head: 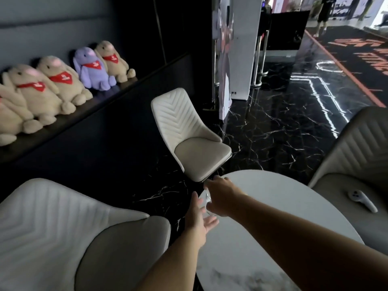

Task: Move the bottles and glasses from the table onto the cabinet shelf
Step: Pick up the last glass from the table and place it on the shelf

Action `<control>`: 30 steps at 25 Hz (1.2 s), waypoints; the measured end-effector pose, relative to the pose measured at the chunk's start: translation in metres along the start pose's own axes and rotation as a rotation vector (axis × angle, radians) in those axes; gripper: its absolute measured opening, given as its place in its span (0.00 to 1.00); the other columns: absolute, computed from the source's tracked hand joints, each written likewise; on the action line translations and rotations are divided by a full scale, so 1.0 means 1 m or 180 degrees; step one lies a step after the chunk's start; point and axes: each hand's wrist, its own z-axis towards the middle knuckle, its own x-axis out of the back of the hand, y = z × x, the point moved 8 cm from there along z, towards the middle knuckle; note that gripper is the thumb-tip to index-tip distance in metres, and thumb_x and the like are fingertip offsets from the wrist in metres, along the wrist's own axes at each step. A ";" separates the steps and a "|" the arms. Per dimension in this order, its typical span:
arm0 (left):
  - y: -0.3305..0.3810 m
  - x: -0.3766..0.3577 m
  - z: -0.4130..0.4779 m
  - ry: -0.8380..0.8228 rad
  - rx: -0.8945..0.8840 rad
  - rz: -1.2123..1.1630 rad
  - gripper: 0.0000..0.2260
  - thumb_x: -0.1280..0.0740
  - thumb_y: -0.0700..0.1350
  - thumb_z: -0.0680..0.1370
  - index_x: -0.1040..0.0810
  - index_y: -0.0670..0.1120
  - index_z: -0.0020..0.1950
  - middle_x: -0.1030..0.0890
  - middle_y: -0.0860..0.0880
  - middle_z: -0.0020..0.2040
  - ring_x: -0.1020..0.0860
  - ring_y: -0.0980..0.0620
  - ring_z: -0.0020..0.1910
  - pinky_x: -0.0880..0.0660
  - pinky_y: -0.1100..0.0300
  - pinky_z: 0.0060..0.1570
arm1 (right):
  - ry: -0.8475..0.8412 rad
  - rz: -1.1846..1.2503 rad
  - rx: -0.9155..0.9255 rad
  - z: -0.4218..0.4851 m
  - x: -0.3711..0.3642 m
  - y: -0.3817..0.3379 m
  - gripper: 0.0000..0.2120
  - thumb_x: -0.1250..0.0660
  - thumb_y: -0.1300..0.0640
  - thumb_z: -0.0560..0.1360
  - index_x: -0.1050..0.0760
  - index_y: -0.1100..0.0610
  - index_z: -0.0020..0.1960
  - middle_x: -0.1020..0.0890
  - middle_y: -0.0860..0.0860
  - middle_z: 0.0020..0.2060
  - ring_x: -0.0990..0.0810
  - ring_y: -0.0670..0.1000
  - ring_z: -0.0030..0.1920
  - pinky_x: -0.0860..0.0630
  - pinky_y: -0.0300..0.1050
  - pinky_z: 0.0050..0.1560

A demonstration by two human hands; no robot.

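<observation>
Head view: right hand grasps a clear glass at the near-left edge of the round white marble surface, fingers wrapped around it. Left hand beside the glass, fingers spread, palm open. Cream chairs ring the surface; a white controller lies on the right one. Plush rabbits line the dark cabinet shelf beyond. Black marble floor.
</observation>
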 end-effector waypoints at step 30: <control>0.245 0.629 -0.610 0.2077 -0.3115 -0.1707 0.17 0.44 0.47 0.84 0.18 0.45 0.63 0.14 0.42 0.60 0.16 0.44 0.57 0.17 0.53 0.46 | 0.0693 0.0139 0.3989 -0.336 0.060 -0.866 0.20 0.35 0.53 0.75 0.31 0.58 0.65 0.28 0.59 0.60 0.26 0.64 0.61 0.25 0.55 0.57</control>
